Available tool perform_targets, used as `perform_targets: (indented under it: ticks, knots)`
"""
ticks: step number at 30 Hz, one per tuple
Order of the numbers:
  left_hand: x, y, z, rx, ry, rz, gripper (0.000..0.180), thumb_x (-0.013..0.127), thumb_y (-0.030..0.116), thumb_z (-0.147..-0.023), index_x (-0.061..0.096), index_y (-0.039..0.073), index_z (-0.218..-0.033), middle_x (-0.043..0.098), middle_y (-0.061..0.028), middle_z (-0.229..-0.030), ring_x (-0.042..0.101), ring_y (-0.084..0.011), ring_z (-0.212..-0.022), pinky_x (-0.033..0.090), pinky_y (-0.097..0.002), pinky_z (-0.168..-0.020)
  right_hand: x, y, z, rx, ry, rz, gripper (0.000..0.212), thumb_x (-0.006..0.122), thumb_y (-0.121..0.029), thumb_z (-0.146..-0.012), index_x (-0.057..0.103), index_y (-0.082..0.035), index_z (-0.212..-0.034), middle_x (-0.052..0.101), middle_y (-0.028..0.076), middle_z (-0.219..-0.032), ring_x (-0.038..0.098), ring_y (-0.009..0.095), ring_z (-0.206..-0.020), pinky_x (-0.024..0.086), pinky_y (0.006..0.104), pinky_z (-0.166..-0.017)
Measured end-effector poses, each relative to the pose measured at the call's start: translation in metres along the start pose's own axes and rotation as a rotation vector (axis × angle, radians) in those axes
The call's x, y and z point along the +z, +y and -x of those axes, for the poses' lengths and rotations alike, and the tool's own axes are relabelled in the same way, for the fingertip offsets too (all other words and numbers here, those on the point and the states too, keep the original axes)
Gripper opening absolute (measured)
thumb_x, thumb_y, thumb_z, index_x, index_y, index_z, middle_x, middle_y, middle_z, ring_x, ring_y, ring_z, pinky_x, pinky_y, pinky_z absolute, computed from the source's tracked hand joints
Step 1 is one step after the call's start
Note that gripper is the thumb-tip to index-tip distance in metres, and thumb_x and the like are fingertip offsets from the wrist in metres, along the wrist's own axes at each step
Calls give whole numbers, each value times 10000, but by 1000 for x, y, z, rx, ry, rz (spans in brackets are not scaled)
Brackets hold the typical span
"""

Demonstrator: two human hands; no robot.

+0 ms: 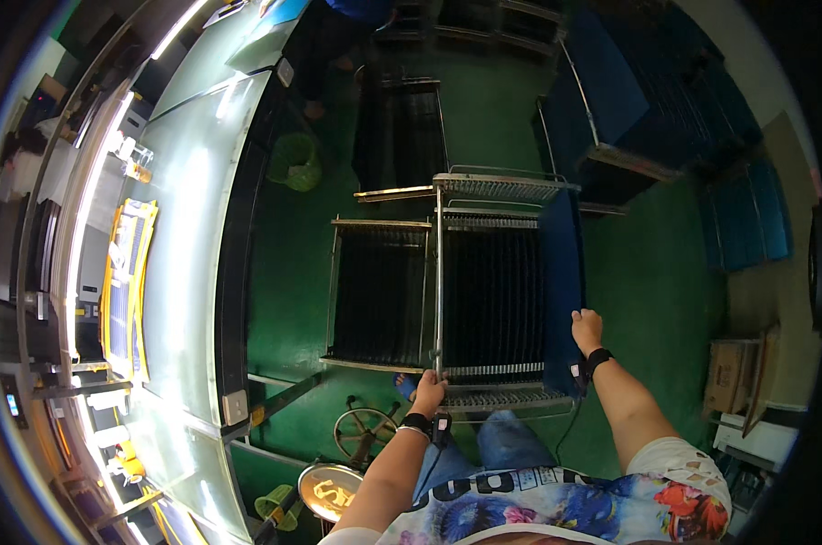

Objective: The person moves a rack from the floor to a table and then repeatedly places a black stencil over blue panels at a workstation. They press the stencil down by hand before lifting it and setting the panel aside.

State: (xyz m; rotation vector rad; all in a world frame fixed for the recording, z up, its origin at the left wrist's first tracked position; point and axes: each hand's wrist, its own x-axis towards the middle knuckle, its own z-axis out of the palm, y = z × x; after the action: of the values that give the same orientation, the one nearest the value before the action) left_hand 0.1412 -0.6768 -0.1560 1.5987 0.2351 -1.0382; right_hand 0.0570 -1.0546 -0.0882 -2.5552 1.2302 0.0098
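Observation:
In front of me stands a metal slotted rack [500,188] with toothed rails at its far and near ends. My left hand [429,392] is closed round the near left corner of its frame. A blue board [563,272] stands upright along the rack's right side. My right hand [588,329] is closed at the right edge of this board; its fingertips are partly hidden. Dark slats or panels [492,291] show between the rack's rails. Each wrist wears a black band, with a cord hanging from it.
Left of the rack stands a lower dark rack [381,295], with another dark rack [400,136] beyond. A long lit bench [179,236] runs along the left. Nearer are a handwheel [365,434] and a round stool [331,492]. Large blue panels [610,82] stand far right. Another person [334,54] is beyond.

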Motion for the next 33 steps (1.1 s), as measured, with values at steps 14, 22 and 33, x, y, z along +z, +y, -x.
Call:
perform_targets:
  ticks: [14, 22, 33]
  knots:
    - [11, 85, -53, 46, 77, -109, 599, 655, 378, -792, 491, -43, -1186, 599, -174, -1057, 569, -232, -990, 437, -317, -851, 0, 1, 9, 28, 117, -2, 276, 543, -180, -833, 587, 72, -730, 518, 282, -1153, 531, 423, -987, 416, 459, -875]
    - [8, 64, -79, 106, 2, -169, 243, 598, 222, -854, 557, -9, -915, 576, -79, -749, 590, -160, -692, 475, -287, -631, -64, -12, 14, -73, 108, -93, 242, 528, -132, -824, 584, 103, -818, 521, 274, -1174, 530, 412, -1006, 404, 425, -902]
    - [13, 92, -77, 188, 352, -502, 487, 587, 372, -799, 558, -12, -1097, 597, -246, -1019, 560, -394, -979, 441, -451, -860, -189, 22, 54, 141, 28, -789, 240, 566, -182, -879, 527, 2, -731, 495, -22, -685, 430, 88, -625, 374, 276, -568]
